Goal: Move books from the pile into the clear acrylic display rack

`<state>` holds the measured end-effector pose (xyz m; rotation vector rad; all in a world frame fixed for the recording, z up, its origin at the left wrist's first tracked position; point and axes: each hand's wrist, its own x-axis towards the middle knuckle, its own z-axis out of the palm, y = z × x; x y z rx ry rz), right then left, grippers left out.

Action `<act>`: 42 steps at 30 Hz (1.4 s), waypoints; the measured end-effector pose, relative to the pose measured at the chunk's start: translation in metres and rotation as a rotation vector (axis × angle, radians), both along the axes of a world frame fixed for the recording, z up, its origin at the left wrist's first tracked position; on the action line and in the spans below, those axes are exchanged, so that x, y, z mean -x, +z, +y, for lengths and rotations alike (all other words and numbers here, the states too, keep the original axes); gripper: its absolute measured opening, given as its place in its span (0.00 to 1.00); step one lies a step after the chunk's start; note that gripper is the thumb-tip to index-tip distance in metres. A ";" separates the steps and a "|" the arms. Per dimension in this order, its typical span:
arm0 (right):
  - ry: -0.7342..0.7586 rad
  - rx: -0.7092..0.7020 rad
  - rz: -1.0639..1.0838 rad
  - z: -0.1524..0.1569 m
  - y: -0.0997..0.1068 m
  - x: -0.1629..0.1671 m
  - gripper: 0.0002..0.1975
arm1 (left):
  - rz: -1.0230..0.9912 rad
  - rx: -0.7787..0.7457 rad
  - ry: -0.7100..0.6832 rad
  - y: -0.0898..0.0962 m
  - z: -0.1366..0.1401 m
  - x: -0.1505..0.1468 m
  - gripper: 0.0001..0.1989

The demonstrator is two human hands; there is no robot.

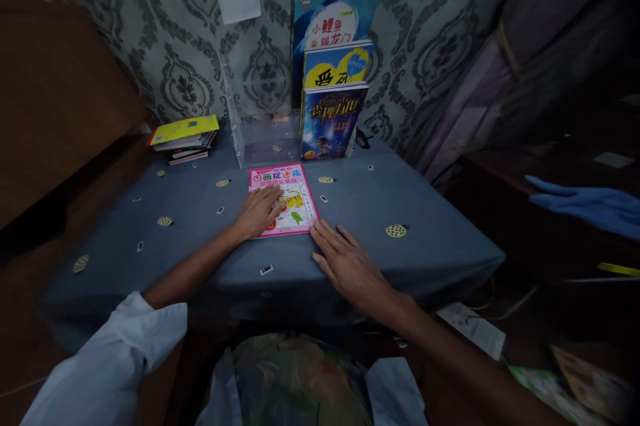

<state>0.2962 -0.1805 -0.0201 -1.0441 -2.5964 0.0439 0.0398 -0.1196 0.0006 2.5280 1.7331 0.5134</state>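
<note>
A pink-bordered children's picture book (295, 218) with a yellow cartoon animal on its cover lies flat on the cloth-covered table (350, 246). Resting on the left part of that cover is my left hand (260, 211), fingers stretched out. My right hand (347, 263) has its fingers extended too, with the fingertips at the book's lower right corner. Behind the book stands a clear acrylic book rack (260, 126). Its right side holds several upright books, the front one a dark blue book (330, 123) and behind it a yellow and blue book (337, 66).
A stack of books (185, 139) topped by a yellow one lies at the table's back left. Patterned wallpaper (190, 33) rises behind. On the right are a blue glove (590, 203) on a dark surface and papers (473, 329) lower down. A brown panel (60, 93) borders the left.
</note>
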 end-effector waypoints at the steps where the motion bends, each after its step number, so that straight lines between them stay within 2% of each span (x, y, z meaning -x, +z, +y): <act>1: -0.007 -0.009 0.005 -0.001 0.000 0.000 0.26 | 0.001 0.006 0.011 0.001 0.000 0.000 0.24; 10: 0.007 -0.076 0.037 -0.001 -0.003 -0.002 0.24 | -0.002 -0.006 0.060 -0.004 0.001 0.000 0.24; 16: 0.012 -0.083 0.029 -0.001 -0.003 -0.001 0.24 | 0.103 0.049 0.052 -0.002 0.000 -0.001 0.27; 19: 0.008 -0.091 0.029 -0.001 -0.003 0.000 0.24 | 0.174 0.087 0.000 0.000 -0.001 -0.005 0.30; 22: 0.010 -0.108 0.035 -0.001 -0.003 -0.001 0.24 | 0.218 0.104 -0.114 0.001 -0.005 -0.015 0.34; 25: 0.024 -0.138 0.028 0.000 -0.004 -0.003 0.24 | 0.229 0.096 -0.245 -0.001 -0.014 -0.026 0.41; 28: 0.032 -0.165 0.030 0.001 -0.006 -0.003 0.24 | 0.224 0.101 -0.290 -0.002 -0.027 -0.033 0.45; 35: 0.019 -0.132 0.106 0.004 -0.013 -0.002 0.24 | 0.132 0.044 -0.172 -0.001 -0.057 -0.035 0.33; 42: 0.012 -0.114 0.105 -0.001 -0.003 0.000 0.23 | 0.013 0.016 -0.082 0.013 -0.058 -0.042 0.21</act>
